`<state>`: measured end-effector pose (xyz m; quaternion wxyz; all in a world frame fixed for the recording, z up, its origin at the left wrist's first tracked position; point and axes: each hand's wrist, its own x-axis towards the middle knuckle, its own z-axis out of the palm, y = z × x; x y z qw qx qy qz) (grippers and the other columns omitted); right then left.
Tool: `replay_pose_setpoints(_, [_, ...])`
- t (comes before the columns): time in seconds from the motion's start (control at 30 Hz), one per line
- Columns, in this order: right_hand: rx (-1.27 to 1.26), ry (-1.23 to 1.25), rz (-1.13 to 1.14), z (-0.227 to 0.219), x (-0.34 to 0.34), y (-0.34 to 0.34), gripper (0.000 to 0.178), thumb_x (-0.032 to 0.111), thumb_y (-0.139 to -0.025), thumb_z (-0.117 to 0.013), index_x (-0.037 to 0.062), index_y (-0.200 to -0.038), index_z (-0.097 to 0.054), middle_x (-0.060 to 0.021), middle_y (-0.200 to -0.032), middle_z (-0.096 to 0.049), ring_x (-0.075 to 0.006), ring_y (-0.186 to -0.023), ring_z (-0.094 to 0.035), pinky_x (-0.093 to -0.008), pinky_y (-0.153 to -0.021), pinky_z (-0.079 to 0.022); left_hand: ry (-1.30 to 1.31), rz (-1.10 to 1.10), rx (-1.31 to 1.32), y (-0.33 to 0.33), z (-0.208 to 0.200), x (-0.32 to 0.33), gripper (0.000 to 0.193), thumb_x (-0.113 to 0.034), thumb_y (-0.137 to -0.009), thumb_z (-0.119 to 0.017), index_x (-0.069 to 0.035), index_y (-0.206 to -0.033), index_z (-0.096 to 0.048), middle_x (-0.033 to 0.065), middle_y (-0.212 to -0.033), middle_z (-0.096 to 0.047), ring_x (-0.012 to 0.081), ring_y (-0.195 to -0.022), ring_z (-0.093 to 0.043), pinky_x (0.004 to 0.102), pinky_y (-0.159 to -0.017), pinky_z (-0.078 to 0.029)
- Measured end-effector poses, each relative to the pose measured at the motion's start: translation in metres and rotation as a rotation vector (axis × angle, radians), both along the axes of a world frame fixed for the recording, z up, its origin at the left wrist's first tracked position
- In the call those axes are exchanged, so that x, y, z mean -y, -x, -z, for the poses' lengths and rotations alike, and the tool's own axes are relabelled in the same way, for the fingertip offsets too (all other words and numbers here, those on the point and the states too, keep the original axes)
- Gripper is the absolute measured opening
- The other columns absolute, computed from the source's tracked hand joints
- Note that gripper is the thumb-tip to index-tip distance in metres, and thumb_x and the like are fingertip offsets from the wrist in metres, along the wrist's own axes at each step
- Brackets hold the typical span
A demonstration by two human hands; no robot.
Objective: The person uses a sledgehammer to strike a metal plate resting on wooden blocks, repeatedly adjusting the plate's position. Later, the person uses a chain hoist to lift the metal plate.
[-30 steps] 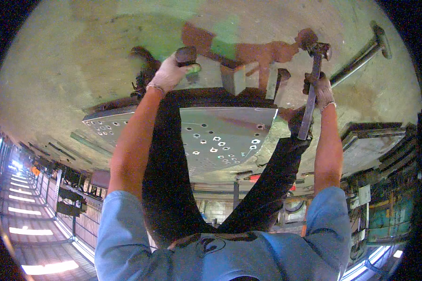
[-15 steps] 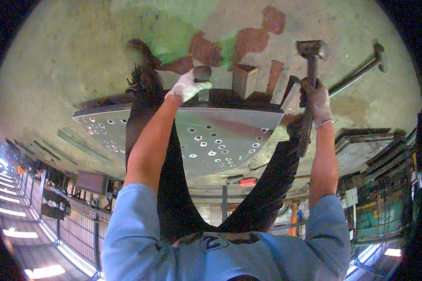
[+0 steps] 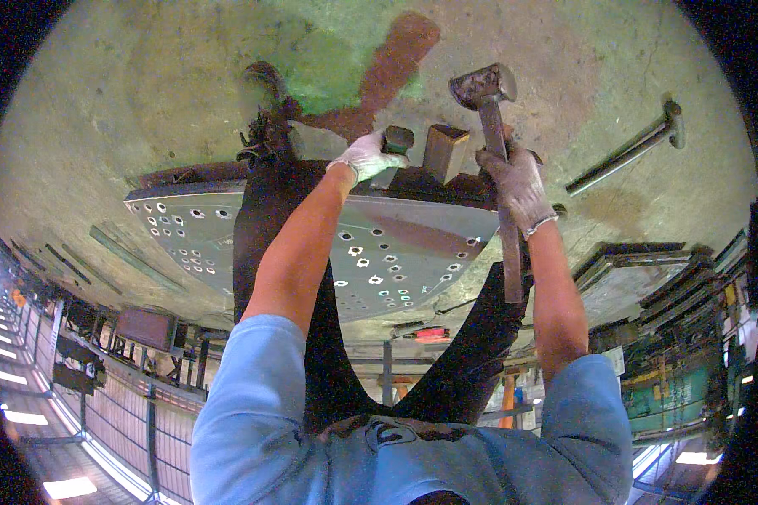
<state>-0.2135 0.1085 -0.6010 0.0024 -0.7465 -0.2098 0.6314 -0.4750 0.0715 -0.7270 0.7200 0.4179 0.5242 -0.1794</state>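
My left hand (image 3: 365, 158), in a pale work glove, is closed round a dark-topped metal block (image 3: 398, 140) standing at the far edge of a grey steel plate (image 3: 299, 244) with many round holes. To its right a second, wedge-like metal block (image 3: 444, 155) stands upright at the same edge, not held. My right hand (image 3: 518, 181), also gloved, grips the handle of a sledgehammer (image 3: 484, 86) partway along. The hammer's head is raised above the blocks, and its handle end points back toward my right leg. The lower part of the held block is partly hidden by my glove.
Another long-handled hammer (image 3: 627, 154) lies on the floor at the right. My legs straddle the perforated plate. Stacked flat metal plates (image 3: 627, 273) lie at the right, and long thin bars (image 3: 135, 257) at the left. A red-handled item (image 3: 432, 334) lies beyond the plate's near side.
My right hand has swung the sledgehammer leftward, nearer the blocks. My left hand has shifted right along the plate's edge with its block, closer to the second block.
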Motion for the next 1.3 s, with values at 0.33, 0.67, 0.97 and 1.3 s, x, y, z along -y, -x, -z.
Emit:
replay_pose_setpoints(0.33, [0.165, -0.283, -0.186, -0.012, -0.155, 0.021, 0.031, 0.028, -0.088, -0.065, -0.0007, -0.097, -0.060, -0.0075, -0.070, -0.063, -0.0178, -0.055, -0.059, -0.0360, -0.053, -0.049, -0.066, -0.135, 0.081, 0.017, 0.036, 0.023, 0.061, -0.040, -0.074, -0.077, -0.008, -0.122, -0.057, 0.0148, -0.111, -0.066, 0.0297, -0.104, -0.061, 0.0374, -0.093, -0.046])
replay_pose_setpoints(0.67, [0.067, -0.256, -1.029, 0.072, 0.014, 0.013, 0.014, 0.020, -0.087, -0.062, 0.0064, -0.090, -0.064, -0.0011, -0.074, -0.062, -0.0213, -0.065, -0.060, -0.0377, -0.066, -0.051, -0.100, -0.102, 0.027, 0.011, 0.034, 0.023, 0.063, -0.035, -0.075, -0.077, -0.010, -0.128, -0.054, 0.0152, -0.122, -0.063, 0.0307, -0.115, -0.058, 0.0381, -0.101, -0.042])
replay_pose_setpoints(0.97, [0.409, -0.541, -0.347, -0.051, -0.266, 0.004, 0.027, 0.030, -0.089, -0.062, 0.0032, -0.088, -0.058, -0.0037, -0.060, -0.055, -0.0159, -0.050, -0.054, -0.0322, -0.046, -0.044, -0.017, -0.246, 0.084, 0.016, 0.056, 0.035, 0.061, -0.038, -0.074, -0.076, -0.008, -0.123, -0.057, 0.0155, -0.114, -0.065, 0.0300, -0.108, -0.060, 0.0370, -0.095, -0.045])
replay_pose_setpoints(1.3, [0.136, -0.349, -1.261, 0.098, 0.043, 0.028, 0.025, 0.023, -0.085, -0.062, -0.0007, -0.092, -0.066, -0.0169, -0.080, -0.067, -0.0301, -0.087, -0.065, -0.0466, -0.082, -0.049, 0.034, -0.272, 0.120, 0.008, 0.035, 0.022, 0.063, -0.030, -0.075, -0.078, -0.009, -0.129, -0.055, 0.0122, -0.121, -0.063, 0.0252, -0.116, -0.057, 0.0355, -0.102, -0.040])
